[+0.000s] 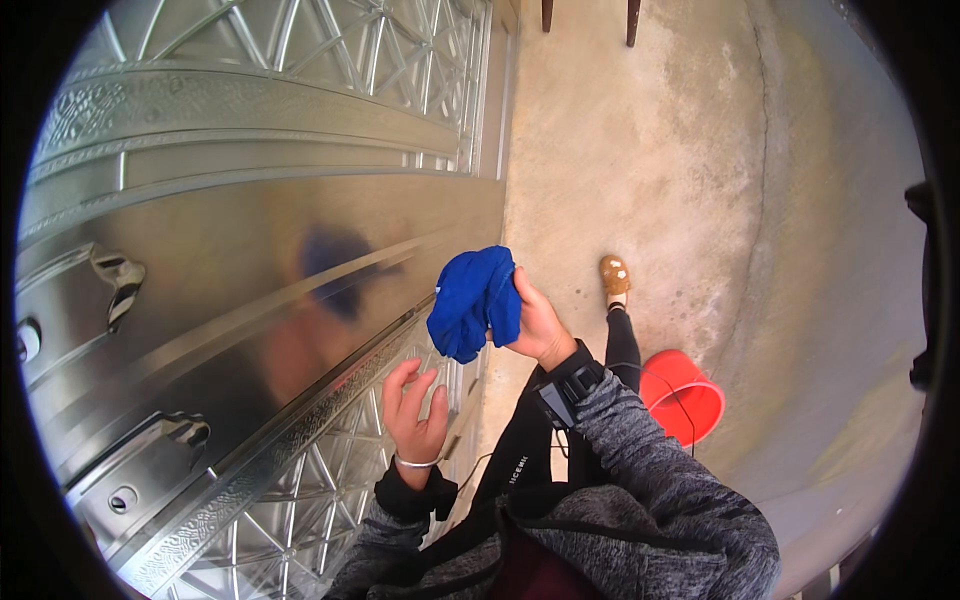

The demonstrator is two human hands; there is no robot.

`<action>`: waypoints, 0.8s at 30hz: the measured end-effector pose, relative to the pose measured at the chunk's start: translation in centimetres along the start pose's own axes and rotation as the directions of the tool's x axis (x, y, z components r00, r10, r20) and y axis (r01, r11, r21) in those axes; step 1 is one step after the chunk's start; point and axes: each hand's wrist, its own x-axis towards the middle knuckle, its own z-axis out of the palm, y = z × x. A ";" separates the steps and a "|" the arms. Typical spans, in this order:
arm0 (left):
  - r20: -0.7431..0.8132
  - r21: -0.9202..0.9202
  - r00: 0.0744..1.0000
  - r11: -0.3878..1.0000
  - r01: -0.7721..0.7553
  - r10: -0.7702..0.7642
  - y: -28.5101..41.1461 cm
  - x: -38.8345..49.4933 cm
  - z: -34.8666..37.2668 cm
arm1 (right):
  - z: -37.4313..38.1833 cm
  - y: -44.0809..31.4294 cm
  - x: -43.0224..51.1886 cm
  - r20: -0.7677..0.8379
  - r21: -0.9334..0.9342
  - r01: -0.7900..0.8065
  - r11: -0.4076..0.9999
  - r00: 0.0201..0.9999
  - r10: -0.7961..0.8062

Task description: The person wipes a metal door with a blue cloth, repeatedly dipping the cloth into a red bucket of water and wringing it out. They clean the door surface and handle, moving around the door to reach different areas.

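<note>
A bunched blue cloth (474, 304) rests in my right hand (541, 322), with the thumb along its edge and the other fingers mostly hidden beneath it. Just below and to the left of the cloth is my left hand (417, 416), its fingers apart and slightly curled, holding nothing. Both hands are in front of a shiny stainless steel door (247, 255). The smooth metal panel shows a blurred reflection of the cloth.
Two door handles (150, 450) stick out at the lower left. A red plastic bucket (679, 397) stands on the concrete floor (637, 150) to my right, beside my leg. Dark furniture legs (634, 21) show at the top. A thin cable (667, 379) passes across the bucket.
</note>
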 end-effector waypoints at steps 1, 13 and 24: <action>-0.014 -0.016 1.000 1.000 -0.002 0.002 0.4 0.3 0.3 | 0.2 -0.4 -0.8 0.163 0.013 -0.004 1.000 0.987 0.002; 0.521 -0.609 0.640 0.280 0.742 -0.565 -1.7 0.0 4.3 | 2.1 -3.4 -3.2 -0.001 -0.162 -0.084 0.983 0.996 0.086; 0.501 -0.835 0.745 -0.017 0.551 -0.440 -3.3 0.4 5.9 | 5.0 -5.2 -6.5 -0.117 -0.511 -0.070 0.857 0.993 0.012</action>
